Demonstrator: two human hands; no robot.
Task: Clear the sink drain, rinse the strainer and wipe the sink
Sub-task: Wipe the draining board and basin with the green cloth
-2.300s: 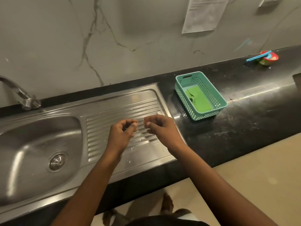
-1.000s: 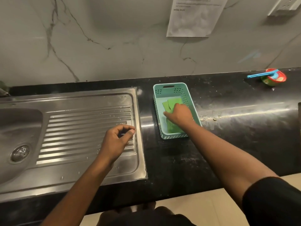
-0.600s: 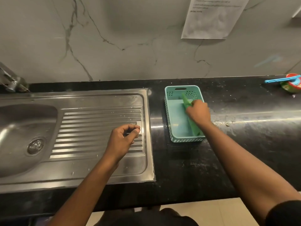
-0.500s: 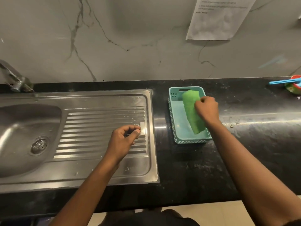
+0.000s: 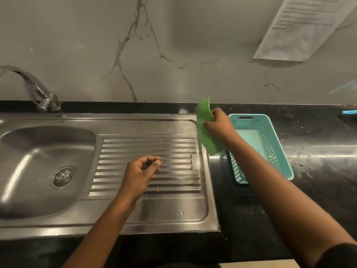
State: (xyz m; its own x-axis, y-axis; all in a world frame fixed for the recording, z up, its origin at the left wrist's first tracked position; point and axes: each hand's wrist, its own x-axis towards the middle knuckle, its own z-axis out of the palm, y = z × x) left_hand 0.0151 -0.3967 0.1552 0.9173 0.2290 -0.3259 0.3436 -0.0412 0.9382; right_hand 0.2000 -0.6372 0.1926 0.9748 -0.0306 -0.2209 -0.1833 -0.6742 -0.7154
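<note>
My right hand [image 5: 218, 125] grips a green scrub pad [image 5: 205, 128] and holds it in the air above the right edge of the drainboard [image 5: 150, 207], left of the teal basket [image 5: 270, 147]. My left hand [image 5: 142, 171] hovers over the ribbed drainboard with its fingers curled and thumb against fingertips; I see nothing in it. The steel sink basin [image 5: 34, 147] lies at the left, with the round strainer [image 5: 64, 176] seated in its drain.
A curved tap [image 5: 36, 89] stands at the back left of the sink. The black counter [image 5: 318, 171] runs to the right, speckled with marks. A sheet of paper [image 5: 301, 29] hangs on the marbled wall. A blue object [image 5: 349, 112] peeks in at the right edge.
My right hand reached into the basket, took the green pad, lifted it out and carried it left toward the sink. The left hand stayed curled over the drainboard.
</note>
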